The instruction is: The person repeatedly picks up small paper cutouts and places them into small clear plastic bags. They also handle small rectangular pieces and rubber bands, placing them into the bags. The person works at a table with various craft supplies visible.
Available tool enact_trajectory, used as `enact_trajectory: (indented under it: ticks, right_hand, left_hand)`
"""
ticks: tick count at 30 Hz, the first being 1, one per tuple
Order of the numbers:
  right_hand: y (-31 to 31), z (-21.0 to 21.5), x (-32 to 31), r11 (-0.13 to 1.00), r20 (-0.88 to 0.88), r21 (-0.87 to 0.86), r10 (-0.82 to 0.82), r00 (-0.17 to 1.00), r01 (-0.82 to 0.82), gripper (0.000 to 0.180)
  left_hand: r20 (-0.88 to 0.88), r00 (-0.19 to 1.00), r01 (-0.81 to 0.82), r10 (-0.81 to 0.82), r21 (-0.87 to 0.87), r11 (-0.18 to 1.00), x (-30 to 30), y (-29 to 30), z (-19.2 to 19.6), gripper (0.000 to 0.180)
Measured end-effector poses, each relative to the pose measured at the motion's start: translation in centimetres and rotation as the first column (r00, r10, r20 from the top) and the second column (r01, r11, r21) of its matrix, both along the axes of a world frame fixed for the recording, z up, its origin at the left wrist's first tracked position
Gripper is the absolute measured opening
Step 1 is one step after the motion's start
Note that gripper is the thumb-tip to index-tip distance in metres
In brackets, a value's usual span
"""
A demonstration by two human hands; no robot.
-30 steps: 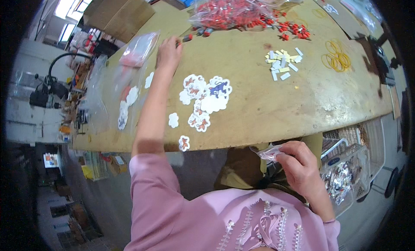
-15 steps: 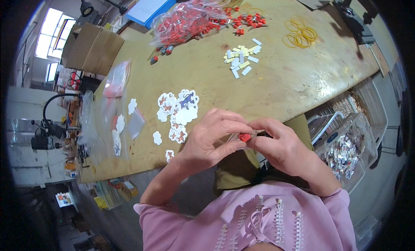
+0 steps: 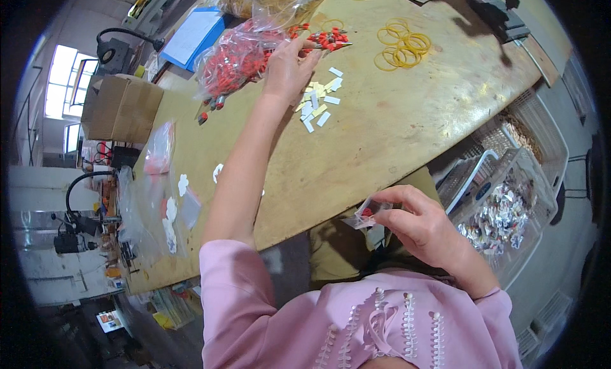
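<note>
Half a second ago our hands met at the lap; now our left hand reaches out, fingers closing on red parts just ahead. Our right hand pinches the small clear bag near the body.

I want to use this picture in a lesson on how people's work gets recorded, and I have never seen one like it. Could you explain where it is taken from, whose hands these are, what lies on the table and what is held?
The picture comes from a wide fisheye camera on a person's head, looking down, so straight edges bend. Both arms are that person's own. The left hand reaches across the wooden table to a pile of small red pieces beside a clear bag of them. The right hand holds a small clear bag near the body. Also on the table are small pale tags and yellow rubber bands.
</note>
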State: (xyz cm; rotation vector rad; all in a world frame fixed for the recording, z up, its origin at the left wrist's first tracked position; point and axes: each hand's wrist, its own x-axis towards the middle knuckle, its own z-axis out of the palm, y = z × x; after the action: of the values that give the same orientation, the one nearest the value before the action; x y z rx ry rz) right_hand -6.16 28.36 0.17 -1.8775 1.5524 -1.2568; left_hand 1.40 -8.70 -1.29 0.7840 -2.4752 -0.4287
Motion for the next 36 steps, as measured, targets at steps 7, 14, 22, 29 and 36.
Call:
enact_trajectory:
  ticks: [7,14,22,29,36]
  right_hand:
    - [1.2,-0.6,-1.6,0.997,0.042,0.003,-0.076,0.996,0.076,0.028]
    - [-0.1,-0.4,-0.9,0.999,0.008,-0.015,-0.046,0.999,0.046,0.026]
    - [-0.2,-0.7,1.3,1.000,-0.014,-0.021,-0.015,1.000,0.015,0.024]
    - [0.6,-0.7,1.7,0.999,0.008,0.035,0.015,1.000,-0.015,0.025]
    - [1.3,-1.6,1.0,0.998,0.010,0.055,-0.027,1.000,0.026,0.024]
  left_hand:
    - [-0.021,0.995,-0.098,0.101,0.127,0.987,4.4,-1.5,-0.3,0.018]
    - [-0.262,0.942,0.335,-0.211,0.675,0.657,7.7,17.9,7.6,0.010]
    - [-0.067,0.931,0.363,-0.360,0.301,0.882,11.1,21.1,5.6,0.010]
    - [0.142,0.969,0.183,-0.204,0.152,0.971,10.5,9.6,2.6,0.015]
    - [0.240,0.944,0.161,-0.229,0.270,0.949,10.8,7.9,1.5,0.011]
